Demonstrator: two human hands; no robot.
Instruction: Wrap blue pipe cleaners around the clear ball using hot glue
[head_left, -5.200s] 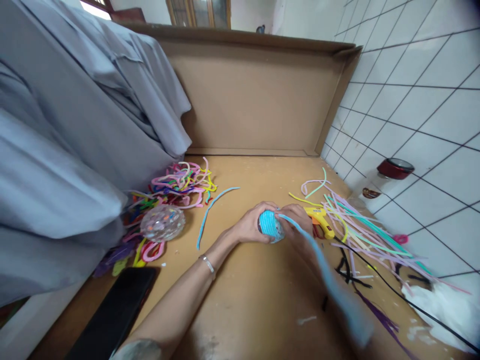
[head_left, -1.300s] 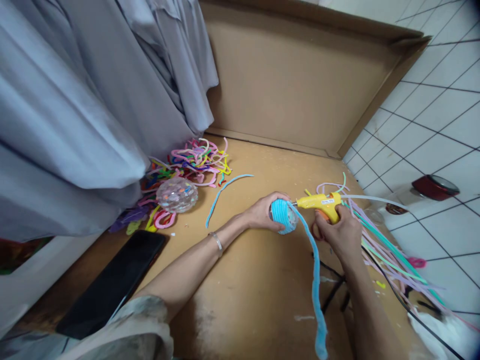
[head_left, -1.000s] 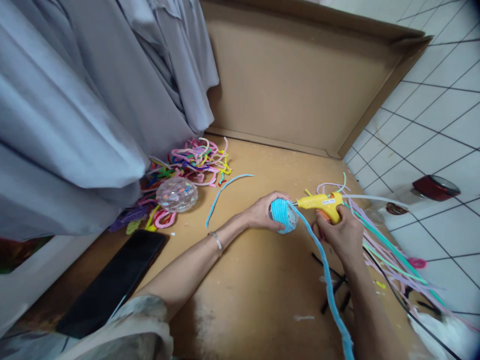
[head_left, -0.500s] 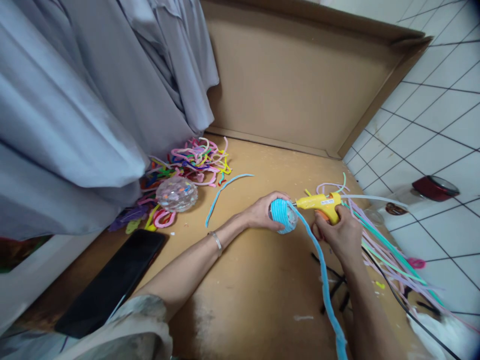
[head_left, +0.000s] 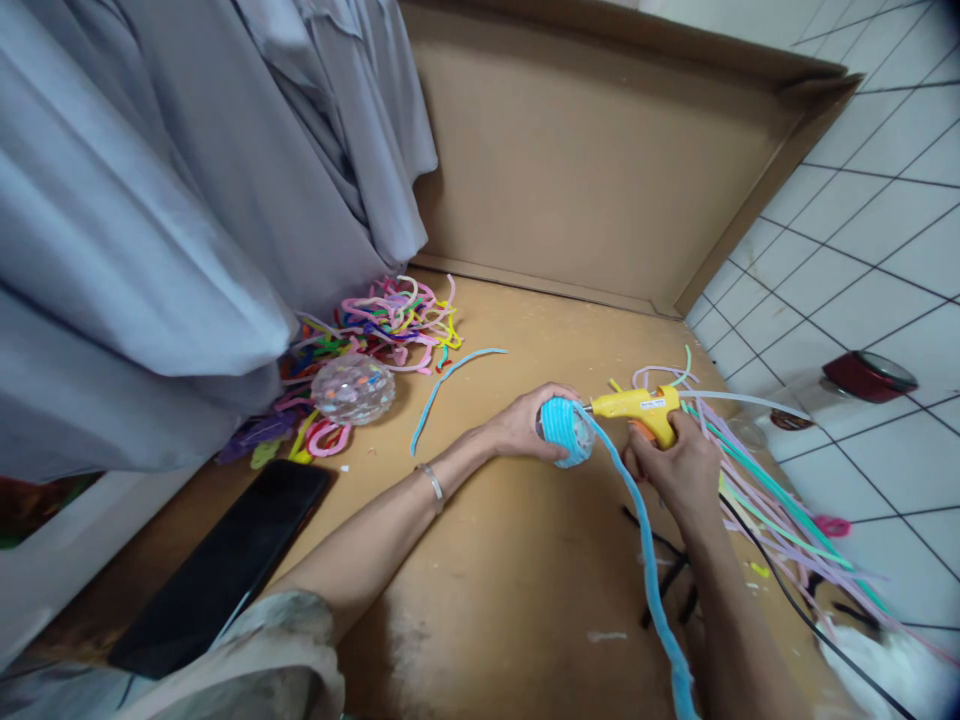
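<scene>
My left hand [head_left: 525,425] is closed around a clear ball [head_left: 584,437] partly wound with rows of light blue pipe cleaner [head_left: 559,425]. A long tail of that pipe cleaner hangs from the ball toward the lower edge of the view. In my right hand [head_left: 679,460] is a yellow glue gun [head_left: 641,408], its fingers wrapped round the handle. The gun's nozzle points left and meets the ball where the tail leaves the wound rows. A glue stick [head_left: 742,399] sticks out of the gun's back.
A second clear ball [head_left: 353,389] lies by a heap of coloured pipe cleaners [head_left: 397,320]. Left of my forearm is a black phone [head_left: 225,565]. Straight pipe cleaners [head_left: 787,510] and a black cord [head_left: 780,585] lie right. A cardboard panel [head_left: 600,150] stands behind; grey cloth [head_left: 150,200] hangs left.
Almost nothing differs. My right hand and the back of the glue gun have shifted very slightly left; the nozzle stays at the ball.
</scene>
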